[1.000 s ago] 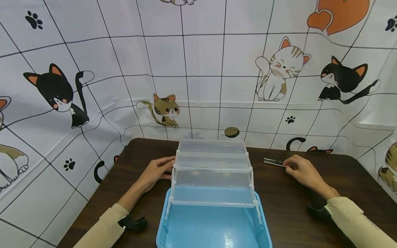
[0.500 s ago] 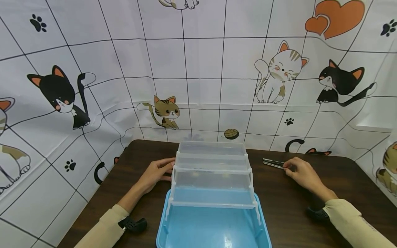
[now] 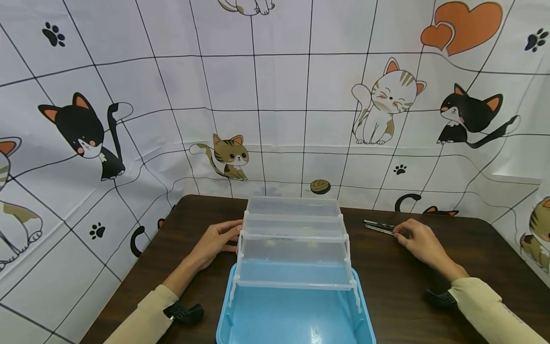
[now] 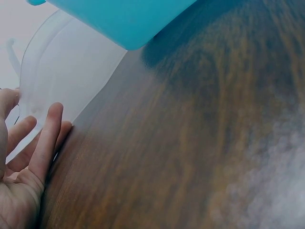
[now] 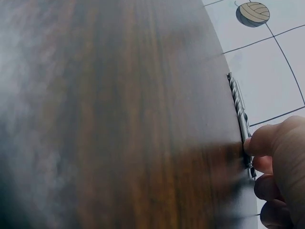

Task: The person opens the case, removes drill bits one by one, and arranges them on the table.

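Note:
On the table stands a blue tool box (image 3: 296,313) with a stepped stack of translucent trays (image 3: 294,251) spread up and back from it. At the stack's left side my left hand (image 3: 216,241) touches the clear plastic with its fingertips. The left wrist view shows that hand (image 4: 28,157) with fairly straight fingers against a translucent panel (image 4: 71,67). Right of the box, metal drill bits (image 3: 378,226) lie side by side on the table. My right hand (image 3: 418,241) pinches their near ends. Spiral flutes on a drill bit (image 5: 237,98) show in the right wrist view.
The dark wooden table (image 3: 386,282) reaches back to a white cat-print sheet (image 3: 283,124) hung behind and around it. Black straps with camera mounts sit at both wrists, below the pale sleeves (image 3: 494,306).
The head view has tilted up slightly, so the backdrop sits a little lower in it. Both hands, the box and the drill bits stay essentially in place.

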Demonstrator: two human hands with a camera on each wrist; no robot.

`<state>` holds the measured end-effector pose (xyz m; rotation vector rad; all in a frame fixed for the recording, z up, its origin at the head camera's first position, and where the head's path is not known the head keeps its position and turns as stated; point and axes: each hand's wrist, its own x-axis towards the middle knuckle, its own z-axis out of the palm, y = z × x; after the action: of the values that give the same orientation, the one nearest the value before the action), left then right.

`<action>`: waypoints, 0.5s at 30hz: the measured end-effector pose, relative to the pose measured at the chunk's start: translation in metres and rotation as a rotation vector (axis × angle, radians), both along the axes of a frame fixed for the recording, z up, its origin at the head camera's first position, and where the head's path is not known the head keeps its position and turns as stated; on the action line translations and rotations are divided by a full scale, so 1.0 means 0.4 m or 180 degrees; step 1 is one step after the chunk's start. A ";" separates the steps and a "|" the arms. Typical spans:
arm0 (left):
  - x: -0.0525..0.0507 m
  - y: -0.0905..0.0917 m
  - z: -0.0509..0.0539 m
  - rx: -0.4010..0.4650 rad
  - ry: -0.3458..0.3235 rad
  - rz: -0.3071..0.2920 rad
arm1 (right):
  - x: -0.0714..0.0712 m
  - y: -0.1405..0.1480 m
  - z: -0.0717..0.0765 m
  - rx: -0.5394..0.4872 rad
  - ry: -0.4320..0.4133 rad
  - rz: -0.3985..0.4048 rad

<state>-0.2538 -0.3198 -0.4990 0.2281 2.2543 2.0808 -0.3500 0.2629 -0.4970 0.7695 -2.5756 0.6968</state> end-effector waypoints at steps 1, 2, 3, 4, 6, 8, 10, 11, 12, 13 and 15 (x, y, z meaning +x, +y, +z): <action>0.000 0.000 0.001 0.0003 -0.0001 0.0002 | 0.000 0.000 0.001 -0.0004 0.0003 0.0005; 0.001 0.000 0.002 0.0004 -0.0002 0.0007 | 0.000 0.001 0.002 -0.0007 0.0005 0.0013; 0.001 0.000 0.002 0.0005 -0.0005 0.0008 | -0.001 0.001 0.004 -0.0015 0.0004 0.0020; 0.001 0.000 0.003 0.0000 -0.0003 0.0009 | -0.001 0.000 0.006 -0.0025 0.0004 0.0026; 0.000 0.000 0.004 -0.0004 -0.0001 0.0014 | -0.003 -0.001 0.011 -0.0052 0.0004 0.0048; 0.001 -0.001 0.004 -0.0007 0.0003 0.0015 | -0.004 -0.006 0.020 -0.0079 0.0007 0.0075; 0.000 -0.001 0.003 -0.0012 0.0008 0.0000 | -0.003 -0.015 0.034 -0.0106 0.0022 0.0106; 0.000 -0.001 0.002 -0.0007 0.0007 -0.0003 | -0.002 -0.021 0.043 -0.0116 0.0023 0.0124; 0.000 -0.001 0.001 0.0000 0.0006 -0.0007 | 0.000 -0.028 0.053 -0.0126 0.0013 0.0135; 0.000 -0.001 0.001 0.0004 0.0006 -0.0008 | 0.002 -0.036 0.064 -0.0136 -0.0005 0.0142; -0.001 -0.001 -0.001 0.0006 0.0012 -0.0019 | 0.008 -0.052 0.089 -0.0183 -0.0096 0.0144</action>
<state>-0.2540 -0.3200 -0.4994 0.2389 2.2510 2.0815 -0.3470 0.2419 -0.4615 0.8070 -2.5603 0.7985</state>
